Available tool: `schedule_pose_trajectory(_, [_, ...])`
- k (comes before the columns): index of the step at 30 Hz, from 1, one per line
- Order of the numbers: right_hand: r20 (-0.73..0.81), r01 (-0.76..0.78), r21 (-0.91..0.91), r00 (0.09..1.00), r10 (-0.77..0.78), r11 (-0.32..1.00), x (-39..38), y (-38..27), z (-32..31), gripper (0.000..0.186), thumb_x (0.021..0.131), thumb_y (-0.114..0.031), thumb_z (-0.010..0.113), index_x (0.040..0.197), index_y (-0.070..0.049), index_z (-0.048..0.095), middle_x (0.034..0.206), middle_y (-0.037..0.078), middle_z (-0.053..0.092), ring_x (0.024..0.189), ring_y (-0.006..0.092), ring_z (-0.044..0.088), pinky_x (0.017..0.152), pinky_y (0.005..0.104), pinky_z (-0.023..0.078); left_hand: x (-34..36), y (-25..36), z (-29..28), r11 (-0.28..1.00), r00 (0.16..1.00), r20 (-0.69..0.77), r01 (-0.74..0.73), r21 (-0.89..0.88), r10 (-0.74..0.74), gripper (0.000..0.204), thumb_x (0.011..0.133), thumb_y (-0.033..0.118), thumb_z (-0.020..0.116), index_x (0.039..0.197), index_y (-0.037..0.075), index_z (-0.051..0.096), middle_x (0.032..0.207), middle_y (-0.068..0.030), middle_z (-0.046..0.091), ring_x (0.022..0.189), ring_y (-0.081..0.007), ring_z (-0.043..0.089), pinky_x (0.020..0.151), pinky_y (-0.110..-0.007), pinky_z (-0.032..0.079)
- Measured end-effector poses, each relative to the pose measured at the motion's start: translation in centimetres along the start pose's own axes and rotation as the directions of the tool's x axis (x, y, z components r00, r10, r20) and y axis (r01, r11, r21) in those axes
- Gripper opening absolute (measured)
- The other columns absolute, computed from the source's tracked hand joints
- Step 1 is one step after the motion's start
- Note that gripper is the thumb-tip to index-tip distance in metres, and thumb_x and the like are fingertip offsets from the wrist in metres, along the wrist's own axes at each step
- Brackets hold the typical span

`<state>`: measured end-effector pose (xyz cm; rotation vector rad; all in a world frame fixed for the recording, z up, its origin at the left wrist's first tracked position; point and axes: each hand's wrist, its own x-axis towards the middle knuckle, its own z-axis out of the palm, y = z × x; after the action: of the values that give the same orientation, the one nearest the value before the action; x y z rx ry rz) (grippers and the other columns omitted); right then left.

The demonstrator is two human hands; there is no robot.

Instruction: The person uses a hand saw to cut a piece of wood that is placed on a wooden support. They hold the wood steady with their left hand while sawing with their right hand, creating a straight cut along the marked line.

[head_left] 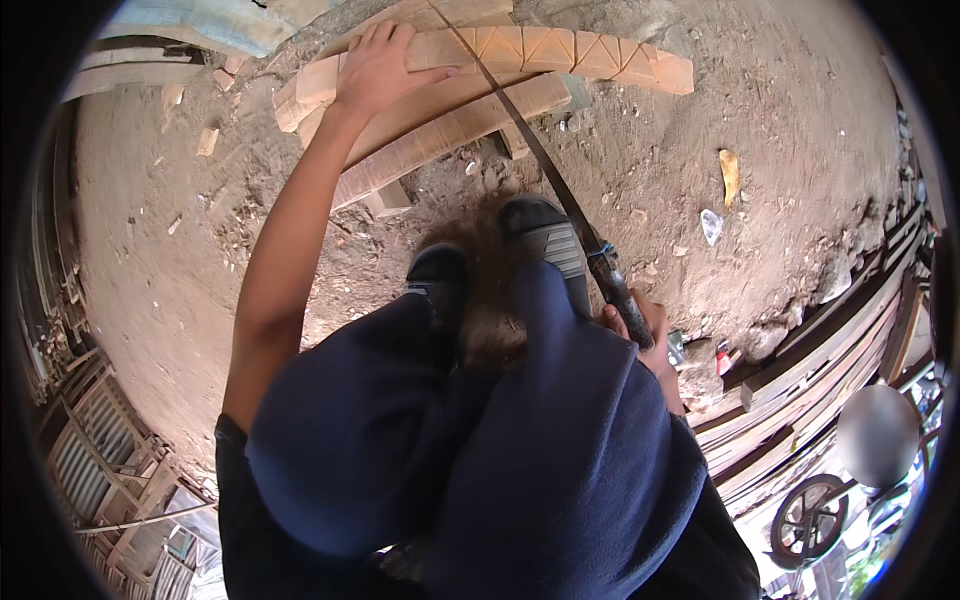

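Note:
My left hand lies flat with spread fingers on the left part of a curved timber piece. Zigzag and straight lines mark that piece's right half. In my right hand is the dark, round handle of a long, narrow hand saw, with a blue tie where blade meets handle. Its blade runs up and away to the left, crossing the curved timber just right of my left hand. Teeth are too fine to make out. Below the marked piece, another curved timber rests on small wood blocks.
My sandalled feet stand on the dirt floor close to the timbers. A yellow scrap and a crumpled clear plastic bit lie to the right. Stacked planks line the right side, near a motorbike wheel.

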<state>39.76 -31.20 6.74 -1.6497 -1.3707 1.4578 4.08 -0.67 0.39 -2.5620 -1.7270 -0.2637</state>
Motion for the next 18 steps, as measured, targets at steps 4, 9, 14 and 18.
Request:
schedule_pose_trajectory(4, [-0.005,0.079,-0.068,0.997,-0.08,0.995,-2.7,0.2,-1.2,0.015,0.093,-0.012,0.062,0.093,0.003,0.064,0.066,0.008,0.059,0.058,0.0117,0.054,0.052,0.029,0.04,-0.2,0.2,-0.2,0.999,0.999,0.043,0.03,-0.011,-0.03,0.093,0.071,0.078,0.061,0.124,0.001,0.056,0.13,-0.0199,0.053,0.128,-0.0362,0.045,0.108,-0.047,0.033])
schedule_pose_trajectory(9, [-0.048,0.035,-0.044,0.998,-0.037,0.998,-2.1,-0.2,-0.4,0.013,0.092,-0.011,0.063,0.088,0.002,0.062,0.067,0.008,0.059,0.06,0.0136,0.055,0.054,0.0299,0.041,0.1,0.9,-0.3,0.999,1.0,0.005,-0.015,-0.043,0.015,0.095,0.069,0.08,0.061,0.124,0.002,0.057,0.129,-0.0187,0.054,0.127,-0.0349,0.045,0.108,-0.047,0.033])
schedule_pose_trajectory(14, [0.012,0.056,-0.007,0.998,-0.056,0.998,-0.4,0.6,-0.4,0.009,0.09,-0.006,0.064,0.086,0.002,0.061,0.066,0.01,0.058,0.058,0.0124,0.054,0.052,0.0281,0.039,-0.2,0.3,-0.3,0.999,0.999,0.027,0.03,0.03,-0.031,0.098,0.066,0.082,0.062,0.125,0.003,0.057,0.129,-0.0184,0.054,0.127,-0.0335,0.045,0.108,-0.047,0.034])
schedule_pose_trajectory(18, [-0.023,0.145,-0.017,0.989,-0.146,0.989,-2.2,0.6,-0.4,0.006,0.089,-0.003,0.061,0.088,0.002,0.062,0.067,0.011,0.059,0.059,0.0126,0.055,0.053,0.0289,0.04,-0.2,0.5,-0.7,0.999,0.999,0.024,0.038,0.022,-0.038,0.101,0.065,0.082,0.062,0.125,0.002,0.056,0.128,-0.0198,0.055,0.126,-0.0348,0.047,0.106,-0.048,0.036])
